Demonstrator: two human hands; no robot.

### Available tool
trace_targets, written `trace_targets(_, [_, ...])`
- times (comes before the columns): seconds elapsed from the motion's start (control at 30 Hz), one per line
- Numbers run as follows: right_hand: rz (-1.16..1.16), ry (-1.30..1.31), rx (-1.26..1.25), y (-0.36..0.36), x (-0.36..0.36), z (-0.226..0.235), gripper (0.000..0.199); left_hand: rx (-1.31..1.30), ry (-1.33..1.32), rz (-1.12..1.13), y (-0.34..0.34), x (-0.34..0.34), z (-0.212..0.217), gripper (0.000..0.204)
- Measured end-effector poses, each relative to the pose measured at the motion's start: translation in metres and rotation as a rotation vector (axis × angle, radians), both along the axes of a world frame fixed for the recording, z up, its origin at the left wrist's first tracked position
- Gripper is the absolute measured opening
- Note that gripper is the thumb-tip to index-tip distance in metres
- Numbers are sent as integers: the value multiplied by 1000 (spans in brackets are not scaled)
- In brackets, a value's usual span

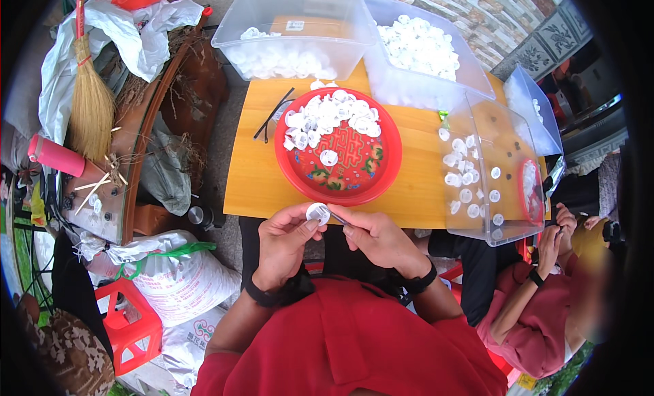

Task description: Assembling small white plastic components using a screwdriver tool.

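My left hand [283,241] pinches a small round white plastic cap [318,212] between thumb and fingers, just past the near edge of the wooden table [255,181]. My right hand [378,238] meets it from the right, its fingertips holding a thin small tool or piece against the cap; what that piece is I cannot tell. Straight ahead on the table sits a red round tray [383,175] with a heap of the same white caps [334,117] in its far half.
Clear plastic bins with white caps stand at the back [293,28], [422,52] and at the right [487,171]. A black stick [274,113] lies left of the tray. Another person in pink [538,307] sits at right. Sacks [177,273], a broom [90,103] and a red stool [129,328] are on the left.
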State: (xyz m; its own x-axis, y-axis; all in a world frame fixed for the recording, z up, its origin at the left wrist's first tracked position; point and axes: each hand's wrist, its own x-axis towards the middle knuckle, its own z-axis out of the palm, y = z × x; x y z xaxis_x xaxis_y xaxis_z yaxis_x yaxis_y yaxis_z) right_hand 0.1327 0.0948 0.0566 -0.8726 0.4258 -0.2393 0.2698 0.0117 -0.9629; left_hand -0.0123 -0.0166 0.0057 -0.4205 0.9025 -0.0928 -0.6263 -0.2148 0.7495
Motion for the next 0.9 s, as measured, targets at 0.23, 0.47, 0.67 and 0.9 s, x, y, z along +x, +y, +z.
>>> trace_targets(0.23, [-36, -13, 565, -11, 10, 6, 41, 22, 16, 50, 0, 1, 4, 24])
trace_targets(0.47, [-21, -81, 777, -17, 8, 12, 37, 14, 92, 71, 0, 5, 4, 25])
trace_targets(0.67, [21, -130, 912, -19, 8, 13, 38, -9, 171, 88, 0, 8, 4, 24])
trace_targets(0.9, [123, -251, 1029, -21, 7, 20, 49, -12, 245, 87, -1, 9, 2, 23])
